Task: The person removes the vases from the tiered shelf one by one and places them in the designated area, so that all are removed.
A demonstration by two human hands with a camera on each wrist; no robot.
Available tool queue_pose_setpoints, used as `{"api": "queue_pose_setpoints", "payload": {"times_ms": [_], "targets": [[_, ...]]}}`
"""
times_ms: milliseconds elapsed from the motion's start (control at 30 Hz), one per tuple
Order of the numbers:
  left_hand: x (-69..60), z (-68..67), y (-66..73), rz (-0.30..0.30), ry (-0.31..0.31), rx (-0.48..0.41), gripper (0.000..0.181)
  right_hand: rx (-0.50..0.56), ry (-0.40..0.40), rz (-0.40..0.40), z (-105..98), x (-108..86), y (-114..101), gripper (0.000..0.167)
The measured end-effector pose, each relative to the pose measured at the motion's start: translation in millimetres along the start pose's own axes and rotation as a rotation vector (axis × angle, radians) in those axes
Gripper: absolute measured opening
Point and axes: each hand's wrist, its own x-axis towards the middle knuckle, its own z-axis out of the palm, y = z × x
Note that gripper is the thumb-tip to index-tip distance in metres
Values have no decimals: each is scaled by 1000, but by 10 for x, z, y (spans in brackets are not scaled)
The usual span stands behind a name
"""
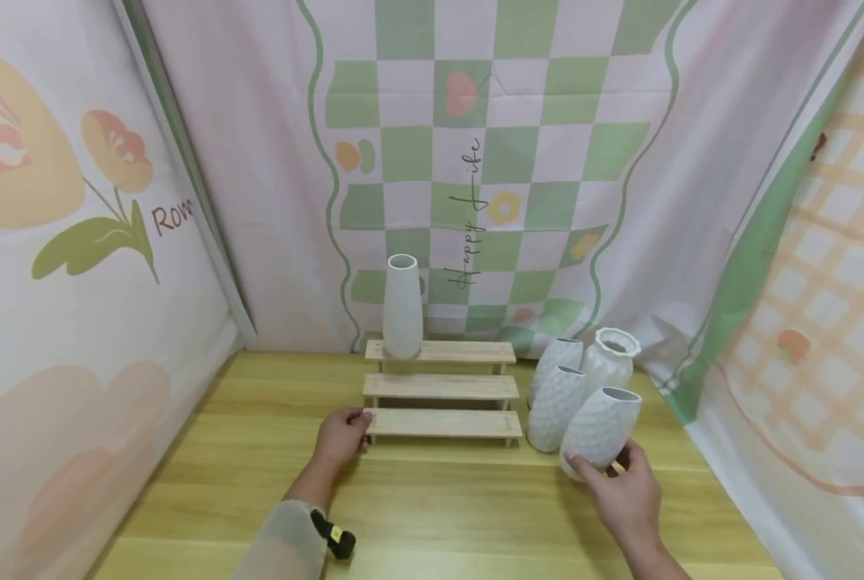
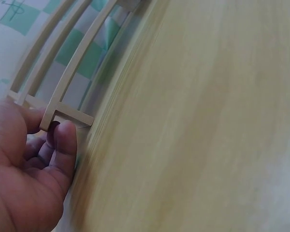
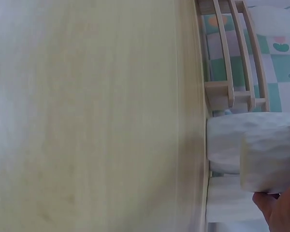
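Observation:
My left hand (image 1: 341, 437) pinches the left end of the lowest step of a three-tier wooden display stand (image 1: 442, 422). In the left wrist view, the thumb and fingers close around the corner of that step. A white textured vase (image 1: 600, 431) is held by my right hand (image 1: 629, 493) near its lower part. Its base (image 3: 243, 162) hangs a little off the table in the right wrist view. A tall white vase (image 1: 403, 310) stands upright on the left of the top step.
Right of the stand, two textured white vases (image 1: 556, 411) and a white vase with a scalloped rim (image 1: 611, 358) stand close together behind the held one. The wooden table (image 1: 432, 507) stretches in front. Printed curtains (image 1: 518, 161) enclose the back and sides.

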Motion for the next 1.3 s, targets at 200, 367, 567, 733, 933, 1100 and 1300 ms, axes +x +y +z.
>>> {"api": "queue_pose_setpoints", "payload": {"times_ms": [200,367,567,733,933,1100,1300], "targets": [[11,6,-26,-9,4,-11,49,-38,16,16,-1,91,103,90],[17,7,-25,-1,2,-21,49,-63,7,26,-14,192,165,98],[24,7,-35,9,-1,-16,50,-83,5,40,-13,255,219,101],[20,5,-35,-4,0,-16,49,-93,-11,45,-1,323,251,106],[9,3,-15,-17,0,-6,48,-103,-27,59,6,413,277,109],[10,-3,-12,-16,1,-7,47,-110,-46,66,19,488,292,111],[19,5,-13,-10,1,-13,47,-120,-61,75,46,553,308,110]]}}
